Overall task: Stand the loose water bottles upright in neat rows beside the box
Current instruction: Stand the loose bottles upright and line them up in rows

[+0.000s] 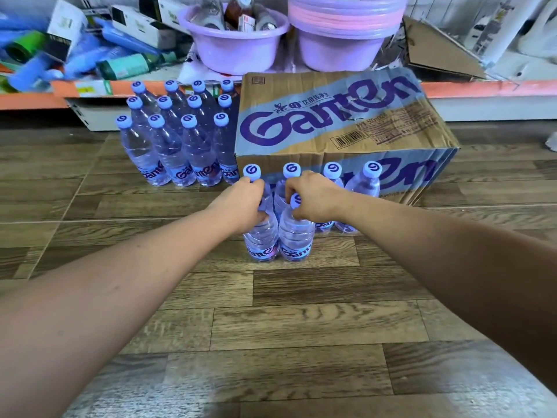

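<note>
A cardboard Ganten box (pixel 340 116) lies on the wooden floor. Left of it stand several upright water bottles (pixel 168 146) in neat rows. Along the box's front side runs a row of upright bottles (pixel 366 182) with lilac caps. In front of that row stand two more bottles. My left hand (pixel 241 203) grips the neck of the left one (pixel 261 239). My right hand (pixel 313 197) holds the top of the right one (pixel 297 239), fingers curled round its cap. Both bottles stand upright on the floor, touching each other.
Behind the box runs a low orange-edged shelf (pixel 482 87) with two lilac basins (pixel 235 40), a folded carton piece (pixel 437 49) and blue and green packaged goods (pixel 75 49). Wooden floor (pixel 271 327) stretches toward me under my arms.
</note>
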### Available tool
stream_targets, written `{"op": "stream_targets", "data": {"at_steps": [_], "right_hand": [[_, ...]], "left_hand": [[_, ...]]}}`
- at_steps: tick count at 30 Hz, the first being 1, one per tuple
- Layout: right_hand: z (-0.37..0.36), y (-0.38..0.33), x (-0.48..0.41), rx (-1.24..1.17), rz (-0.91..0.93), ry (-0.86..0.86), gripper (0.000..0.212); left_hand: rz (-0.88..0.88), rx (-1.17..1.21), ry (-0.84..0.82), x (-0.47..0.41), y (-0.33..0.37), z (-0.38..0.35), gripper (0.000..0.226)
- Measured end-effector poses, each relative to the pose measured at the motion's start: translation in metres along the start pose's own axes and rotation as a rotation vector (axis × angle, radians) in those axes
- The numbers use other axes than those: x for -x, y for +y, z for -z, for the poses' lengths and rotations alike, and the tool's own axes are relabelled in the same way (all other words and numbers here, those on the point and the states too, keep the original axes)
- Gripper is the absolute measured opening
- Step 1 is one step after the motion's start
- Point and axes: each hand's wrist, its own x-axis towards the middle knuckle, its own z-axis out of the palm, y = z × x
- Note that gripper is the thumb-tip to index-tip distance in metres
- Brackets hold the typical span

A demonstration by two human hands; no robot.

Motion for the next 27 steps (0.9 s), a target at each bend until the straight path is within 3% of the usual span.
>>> {"op": "stream_targets", "data": {"at_steps": [7,27], "right_hand": [[-0.005,-0.001,-0.002,-0.043,-0.064,0.067,0.031],[-0.011,-0.006,0.002,0.102,-0.008,-0.008,0.033]], "left_hand": [[-0.023,-0.032,-0.002,0.003,-0.001,0.000,0.038],[0.018,0.027,0.109,0.004,-0.007,-0.007,0.046]]}}
